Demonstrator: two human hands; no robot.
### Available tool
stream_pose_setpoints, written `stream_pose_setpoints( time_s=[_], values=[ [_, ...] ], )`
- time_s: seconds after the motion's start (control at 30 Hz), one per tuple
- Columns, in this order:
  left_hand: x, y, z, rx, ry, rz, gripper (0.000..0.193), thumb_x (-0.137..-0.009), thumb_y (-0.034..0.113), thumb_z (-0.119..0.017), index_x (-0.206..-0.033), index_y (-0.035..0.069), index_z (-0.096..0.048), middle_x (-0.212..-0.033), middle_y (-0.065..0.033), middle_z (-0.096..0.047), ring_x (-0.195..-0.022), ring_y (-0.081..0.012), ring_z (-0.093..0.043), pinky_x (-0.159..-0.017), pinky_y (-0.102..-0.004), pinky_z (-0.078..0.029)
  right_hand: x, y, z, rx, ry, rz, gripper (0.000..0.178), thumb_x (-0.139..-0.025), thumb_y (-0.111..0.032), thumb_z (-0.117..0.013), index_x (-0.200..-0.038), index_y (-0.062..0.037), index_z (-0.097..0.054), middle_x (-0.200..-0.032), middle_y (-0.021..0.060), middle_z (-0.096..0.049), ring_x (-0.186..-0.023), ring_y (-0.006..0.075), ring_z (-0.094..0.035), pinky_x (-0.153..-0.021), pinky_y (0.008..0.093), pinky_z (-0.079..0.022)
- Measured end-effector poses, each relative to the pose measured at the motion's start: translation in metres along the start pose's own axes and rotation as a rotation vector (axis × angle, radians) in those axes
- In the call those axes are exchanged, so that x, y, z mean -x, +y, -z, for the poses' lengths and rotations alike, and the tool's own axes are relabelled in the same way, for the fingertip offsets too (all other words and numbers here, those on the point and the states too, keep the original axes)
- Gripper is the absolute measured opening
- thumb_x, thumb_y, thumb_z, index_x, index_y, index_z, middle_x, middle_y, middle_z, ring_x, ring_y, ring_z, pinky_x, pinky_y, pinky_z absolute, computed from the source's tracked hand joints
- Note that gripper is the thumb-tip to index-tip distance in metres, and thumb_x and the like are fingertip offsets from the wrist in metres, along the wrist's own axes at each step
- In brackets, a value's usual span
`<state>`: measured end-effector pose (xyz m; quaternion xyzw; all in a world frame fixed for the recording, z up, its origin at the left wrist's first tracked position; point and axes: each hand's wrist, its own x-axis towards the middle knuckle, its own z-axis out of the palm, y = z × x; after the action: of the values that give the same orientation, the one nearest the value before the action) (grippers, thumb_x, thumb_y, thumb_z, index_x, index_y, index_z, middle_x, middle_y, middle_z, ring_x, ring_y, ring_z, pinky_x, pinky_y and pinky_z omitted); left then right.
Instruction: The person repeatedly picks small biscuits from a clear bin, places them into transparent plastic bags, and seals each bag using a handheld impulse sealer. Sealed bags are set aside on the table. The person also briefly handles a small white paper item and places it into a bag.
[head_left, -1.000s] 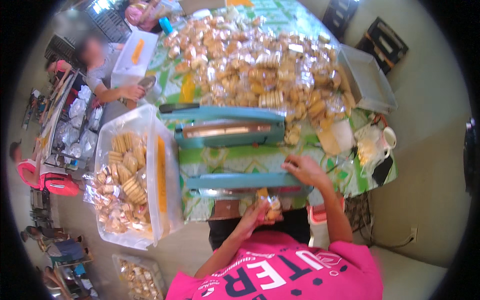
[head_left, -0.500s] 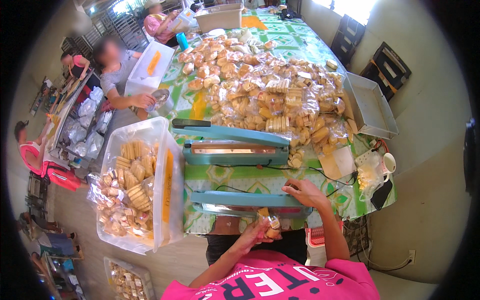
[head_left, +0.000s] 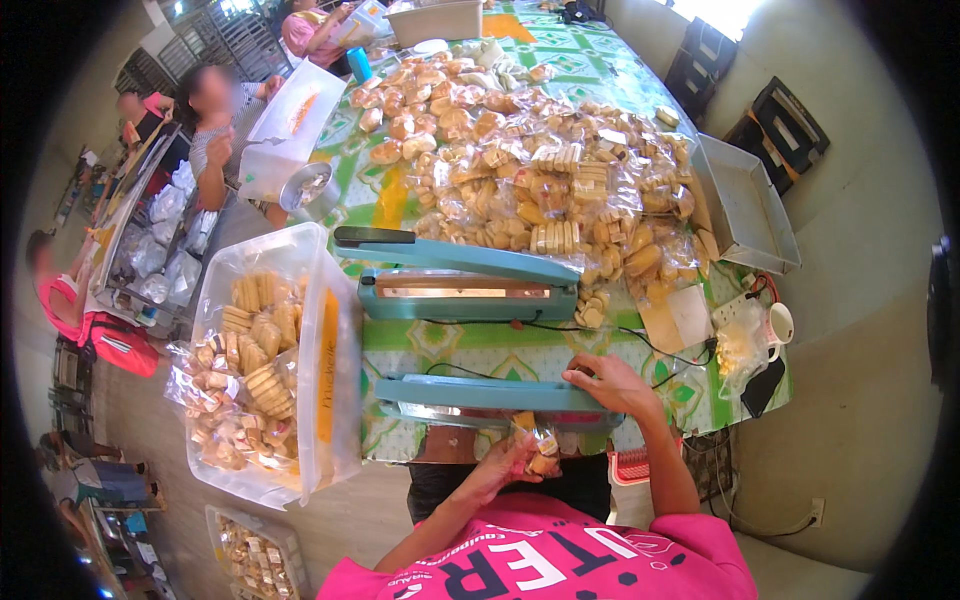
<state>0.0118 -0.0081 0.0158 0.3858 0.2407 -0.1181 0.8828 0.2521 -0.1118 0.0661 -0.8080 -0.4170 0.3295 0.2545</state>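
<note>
A pale blue bag sealer (head_left: 470, 392) lies along the table's near edge with its arm lowered. My right hand (head_left: 612, 386) rests with bent fingers on the right end of that arm. In my left hand (head_left: 498, 468) I hold a small clear bag of bread pieces (head_left: 541, 449). The bag's top end reaches the sealer's front edge, under the arm. A second blue bag sealer (head_left: 465, 290), with a black handle end, stands behind it with its arm raised.
A large heap of bagged bread and biscuits (head_left: 560, 190) covers the table's middle. At left stands a clear plastic bin (head_left: 345, 400) of filled bags. Right of the sealers are a metal tray (head_left: 745, 210), a white mug (head_left: 780, 325) and cords. A co-worker (head_left: 215, 125) sits across at left.
The co-worker at left has drawn a hand back from the metal bowl and raised it. My hands, the bag and the near sealer keep their places; the view has shifted slightly.
</note>
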Motion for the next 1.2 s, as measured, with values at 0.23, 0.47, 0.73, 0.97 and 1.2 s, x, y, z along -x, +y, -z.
stream_pose_setpoints(
  time_s=[0.23, 0.47, 0.73, 0.97, 1.2],
  values=[
    [0.001, 0.002, 0.000, 0.012, -0.005, 0.017, 0.062, -0.096, 0.057, -0.052, -0.127, 0.003, -0.052, -0.110, -0.0118, -0.068, -0.098, -0.0227, -0.070, -0.075, -0.0278, -0.057, 0.000, 0.000, 0.000, 0.001, -0.010, -0.040, 0.040, -0.095, -0.042, -0.054, -0.105, -0.0053, -0.067, -0.091, 0.0203, -0.068, -0.087, 0.0394, -0.064, -0.077, 0.0444, -0.049],
    [-0.003, -0.001, 0.005, -0.010, 0.012, 0.012, 0.067, -0.095, 0.059, -0.052, -0.129, 0.001, -0.051, -0.111, -0.0127, -0.068, -0.099, -0.0256, -0.070, -0.075, -0.0302, -0.059, 0.000, -0.002, 0.002, 0.003, -0.011, -0.032, 0.038, -0.094, -0.039, -0.055, -0.104, -0.0053, -0.067, -0.090, 0.0196, -0.069, -0.087, 0.0391, -0.064, -0.077, 0.0436, -0.050],
    [-0.008, -0.013, 0.010, -0.032, 0.024, -0.033, 0.064, -0.098, 0.056, -0.048, -0.130, 0.001, -0.050, -0.117, -0.0141, -0.066, -0.100, -0.0264, -0.070, -0.075, -0.0301, -0.059, 0.004, -0.002, -0.002, 0.001, 0.112, -0.034, 0.036, -0.093, -0.038, -0.058, -0.104, -0.0049, -0.067, -0.091, 0.0193, -0.069, -0.087, 0.0389, -0.065, -0.077, 0.0447, -0.050],
    [-0.007, -0.010, 0.012, -0.041, -0.045, -0.052, 0.060, -0.099, 0.053, -0.049, -0.130, 0.002, -0.050, -0.116, -0.0122, -0.065, -0.098, -0.0254, -0.070, -0.074, -0.0301, -0.058, 0.012, -0.015, -0.004, 0.074, 0.341, 0.092, 0.026, -0.093, -0.028, -0.062, -0.095, -0.0020, -0.065, -0.090, 0.0158, -0.069, -0.087, 0.0351, -0.065, -0.077, 0.0429, -0.049],
    [-0.011, -0.016, 0.017, -0.102, -0.039, -0.123, 0.055, -0.095, 0.051, -0.058, -0.122, 0.003, -0.056, -0.105, -0.0076, -0.065, -0.091, -0.0177, -0.067, -0.077, -0.0307, -0.055, 0.029, -0.070, 0.023, 0.283, 0.621, 0.366, 0.022, -0.093, -0.027, -0.060, -0.095, -0.0048, -0.063, -0.087, 0.0143, -0.063, -0.078, 0.0369, -0.061, -0.071, 0.0468, -0.047]
  ],
)
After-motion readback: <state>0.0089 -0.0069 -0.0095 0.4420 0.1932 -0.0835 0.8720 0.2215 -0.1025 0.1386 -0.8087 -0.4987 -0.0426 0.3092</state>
